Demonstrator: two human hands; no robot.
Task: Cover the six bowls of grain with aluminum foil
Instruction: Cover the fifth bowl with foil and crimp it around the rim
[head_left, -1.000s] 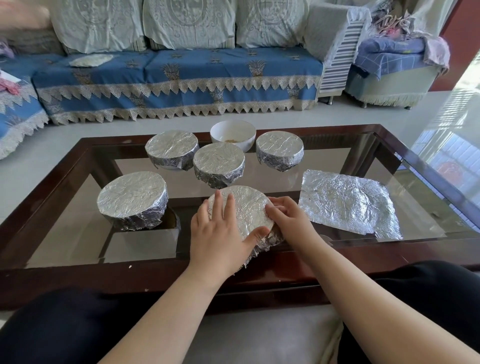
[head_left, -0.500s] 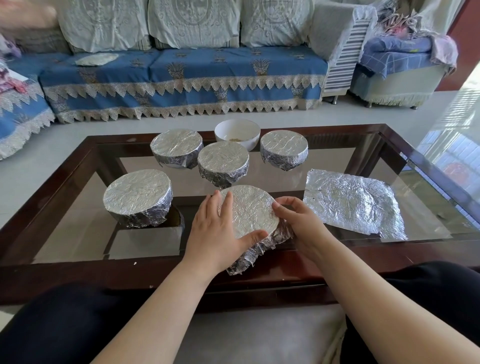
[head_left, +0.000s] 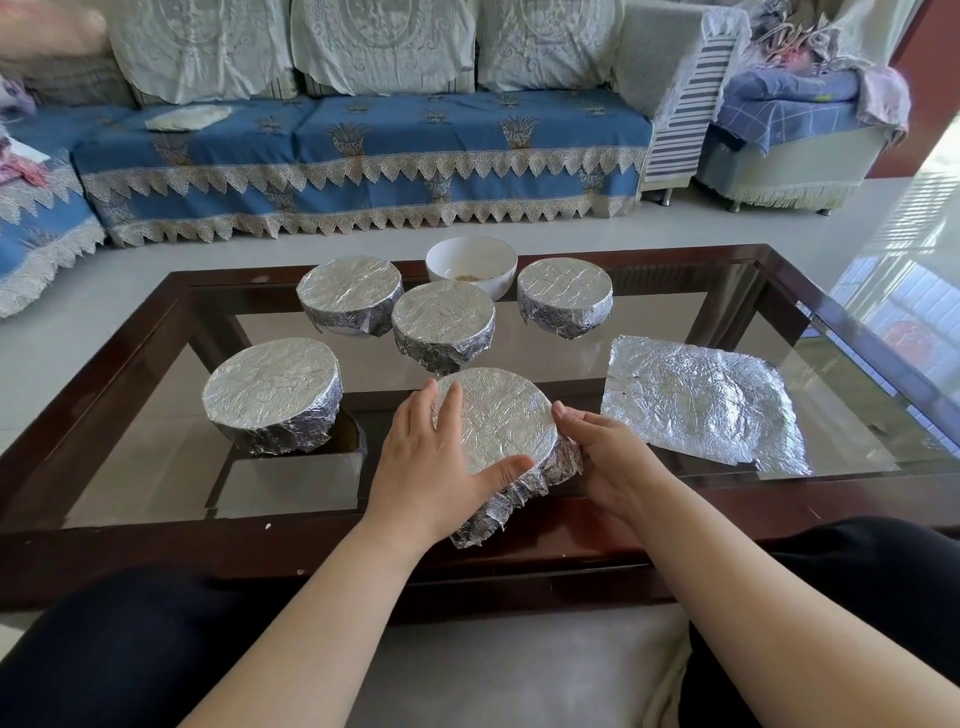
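A foil-covered bowl (head_left: 498, 415) sits at the near edge of the glass table (head_left: 156, 467). My left hand (head_left: 436, 462) lies flat on its top, thumb along the near rim. My right hand (head_left: 608, 457) cups its right side, pressing the loose foil skirt against the wall. Several other bowls stand wrapped in foil: one at the left (head_left: 272, 400), three farther back (head_left: 350, 293) (head_left: 441, 325) (head_left: 565, 296). An uncovered white bowl (head_left: 471, 265) with a little grain stands at the back. A loose crumpled foil sheet (head_left: 701, 405) lies flat to the right.
The table has a dark wooden frame (head_left: 857, 332) around the glass. A blue sofa (head_left: 363, 145) with lace trim runs behind it and an armchair (head_left: 795, 130) stands at the back right. My dark-clothed knees are at the bottom.
My right hand slid from the top edge of the near bowl down onto its right side. The foil skirt at the front now hangs looser below the rim. The view shifted slightly.
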